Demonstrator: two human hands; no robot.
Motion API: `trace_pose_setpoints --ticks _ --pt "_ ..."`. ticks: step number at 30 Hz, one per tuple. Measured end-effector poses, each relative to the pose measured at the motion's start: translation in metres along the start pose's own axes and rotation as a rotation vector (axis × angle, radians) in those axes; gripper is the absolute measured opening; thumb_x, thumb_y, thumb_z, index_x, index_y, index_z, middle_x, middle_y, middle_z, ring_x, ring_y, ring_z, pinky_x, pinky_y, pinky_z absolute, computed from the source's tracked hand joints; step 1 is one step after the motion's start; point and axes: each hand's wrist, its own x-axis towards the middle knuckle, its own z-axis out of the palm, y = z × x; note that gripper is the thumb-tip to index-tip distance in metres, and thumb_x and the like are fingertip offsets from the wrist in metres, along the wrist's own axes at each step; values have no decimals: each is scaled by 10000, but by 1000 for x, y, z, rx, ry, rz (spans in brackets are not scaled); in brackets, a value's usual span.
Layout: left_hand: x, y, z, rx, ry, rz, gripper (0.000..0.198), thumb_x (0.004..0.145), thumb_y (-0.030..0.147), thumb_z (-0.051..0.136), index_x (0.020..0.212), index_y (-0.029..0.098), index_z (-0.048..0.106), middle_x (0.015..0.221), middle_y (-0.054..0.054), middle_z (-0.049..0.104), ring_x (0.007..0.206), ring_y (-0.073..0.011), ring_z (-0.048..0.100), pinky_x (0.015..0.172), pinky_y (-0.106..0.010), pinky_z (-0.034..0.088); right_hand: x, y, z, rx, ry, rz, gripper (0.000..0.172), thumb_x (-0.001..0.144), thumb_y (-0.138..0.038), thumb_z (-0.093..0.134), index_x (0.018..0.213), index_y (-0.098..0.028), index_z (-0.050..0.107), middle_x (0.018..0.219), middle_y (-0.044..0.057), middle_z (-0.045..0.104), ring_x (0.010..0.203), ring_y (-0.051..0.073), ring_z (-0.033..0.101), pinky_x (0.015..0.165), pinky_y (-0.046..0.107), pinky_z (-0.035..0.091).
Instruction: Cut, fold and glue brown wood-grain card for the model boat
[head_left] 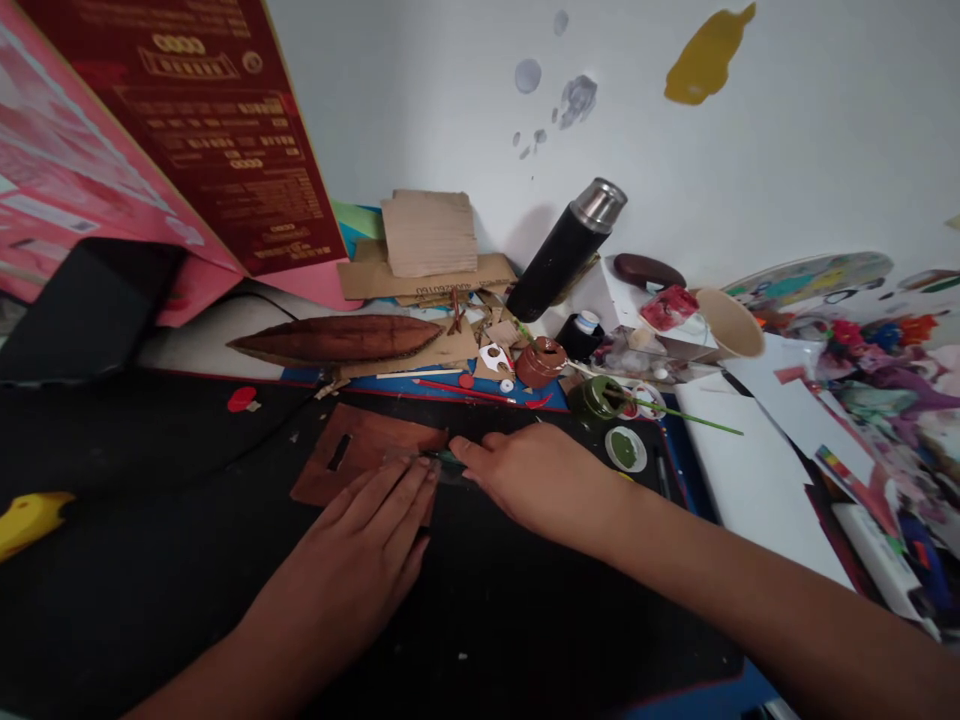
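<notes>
A brown-painted flat piece (pixel 358 437) with a narrow dark slot lies on the black mat (pixel 487 640). My left hand (pixel 375 525) rests flat on its right part, fingers stretched out and side by side. Something clear and thin seems to lie under those fingertips, partly hidden. Close by on the right, my right hand (pixel 544 480) is closed around a thin dark-green tool (pixel 448 457). Its tip is at the piece's right edge, beside my left fingertips; the kind of tool cannot be made out.
Behind the mat lie a brown boat-shaped piece (pixel 337 340), a red pencil (pixel 465 390) and cardboard scraps. Open jars of brown paint (pixel 540 362) and green paint (pixel 596 400) stand near a black thermos (pixel 559 260). A yellow-handled object (pixel 34 522) is at far left.
</notes>
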Motion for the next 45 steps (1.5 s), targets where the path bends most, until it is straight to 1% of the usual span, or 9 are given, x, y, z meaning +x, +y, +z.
trace_pose_setpoints --ticks 5,9,16,22,25,31,36,41,45 --pt "1 0 -1 39 23 21 471 1043 274 452 1461 118 603 1503 -147 626 1421 -318 544 1133 -463 461 3 3 -5 10 -45 -27 358 993 -116 565 1337 -154 656 868 58 761 662 190 669 524 338 288" --pt "2 -1 -1 95 46 39 451 1042 255 444 1418 97 637 1467 -150 654 1384 -315 572 1114 -454 467 4 2 -7 1 -49 -17 381 980 -103 573 1350 -150 654 885 67 767 663 188 664 539 341 290" --pt "3 2 0 88 79 17 455 1061 272 406 1391 93 663 1436 -153 676 1386 -309 565 1119 -444 444 2 2 -5 -13 -45 -26 293 997 -132 581 1282 -156 648 868 50 755 668 185 677 515 348 225" --pt "2 -1 0 92 83 58 466 1035 250 455 1443 99 622 1490 -151 636 1397 -311 557 1133 -446 442 0 3 -1 -8 -22 -18 284 991 -126 582 1267 -153 641 861 44 758 638 166 647 517 347 194" --pt "1 -2 2 73 81 39 475 1040 263 446 1463 114 604 1488 -143 639 1405 -304 551 1135 -446 443 -1 3 -2 16 -23 -4 250 1005 -142 565 1239 -154 654 858 51 759 642 161 637 525 346 197" --pt "1 -1 2 113 69 54 465 1037 246 445 1436 88 623 1489 -154 636 1388 -313 559 1130 -448 435 -7 7 -2 43 -4 9 255 1048 -273 575 1264 -173 666 873 55 765 660 166 636 537 342 190" --pt "1 1 2 95 42 22 495 1047 274 423 1488 113 581 1518 -141 613 1429 -305 522 1136 -445 430 -9 5 -4 38 19 40 298 1062 -299 558 1314 -171 654 910 58 769 668 175 654 540 347 191" --pt "3 1 -1 118 64 27 469 1063 282 399 1418 102 646 1476 -133 652 1372 -303 567 1108 -436 435 -7 1 -5 32 -6 51 315 1072 -301 548 1341 -168 644 936 61 772 700 188 681 541 350 204" --pt "4 1 -3 120 67 49 462 1059 269 406 1402 90 657 1462 -145 659 1366 -303 571 1118 -433 424 -5 0 -4 24 -16 42 294 1068 -293 562 1320 -171 651 937 62 774 725 191 696 539 348 231"
